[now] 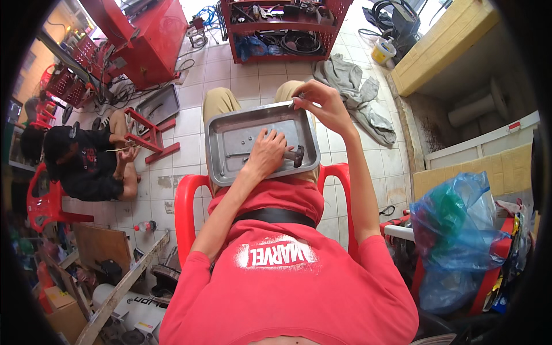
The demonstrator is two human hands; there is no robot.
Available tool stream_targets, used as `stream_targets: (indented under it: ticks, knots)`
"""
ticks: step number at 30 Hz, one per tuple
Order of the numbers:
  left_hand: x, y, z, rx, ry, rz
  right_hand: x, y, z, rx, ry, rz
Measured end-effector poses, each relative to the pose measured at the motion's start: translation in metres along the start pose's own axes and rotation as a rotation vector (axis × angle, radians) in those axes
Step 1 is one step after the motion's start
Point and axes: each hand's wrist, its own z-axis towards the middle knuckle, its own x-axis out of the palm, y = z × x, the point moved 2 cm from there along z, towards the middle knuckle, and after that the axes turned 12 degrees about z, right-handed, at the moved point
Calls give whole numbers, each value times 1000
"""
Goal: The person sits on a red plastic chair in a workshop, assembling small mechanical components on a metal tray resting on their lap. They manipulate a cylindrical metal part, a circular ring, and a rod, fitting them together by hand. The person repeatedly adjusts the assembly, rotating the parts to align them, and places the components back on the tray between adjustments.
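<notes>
Inside a smooth, round-cornered metal tray (225, 130), the half-curled left hand (268, 153) lies beside a dark, blocky hammer head (298, 156) near the right edge, its hold unclear, while the right hand (322, 104) pinches a small metal piece (292, 105) at the far right corner.

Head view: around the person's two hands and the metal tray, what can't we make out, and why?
All in the head view:
- What the right hand pinches at the rim of the tray: too small, partly covered by fingers.
- What lies beneath the left hand: that hand covers it.
- The kind of small metal parts: too small.
- The red chair's seat: hidden by the person's body.
</notes>
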Motion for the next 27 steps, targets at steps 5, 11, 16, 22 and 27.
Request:
stream_targets:
  ticks: [5, 11, 16, 22, 27]
  knots:
    - [-21, 18, -2, -425, -138, -856, 9, 35, -2, -98, -47, 83]
    - [-121, 29, -1, -718, -121, -1701, 41, 84, -14, -278, -212, 54]
    - [-179, 19, -21, -508, -170, -1670, 59, 113, -29, -481, -319, -2]
    - [-218, 9, -41, -421, -110, -1612, 62, 138, -45, -668, -329, -169]
    - [-227, 14, -42, -365, -33, -1751, 64, 145, -56, -687, -309, -138]
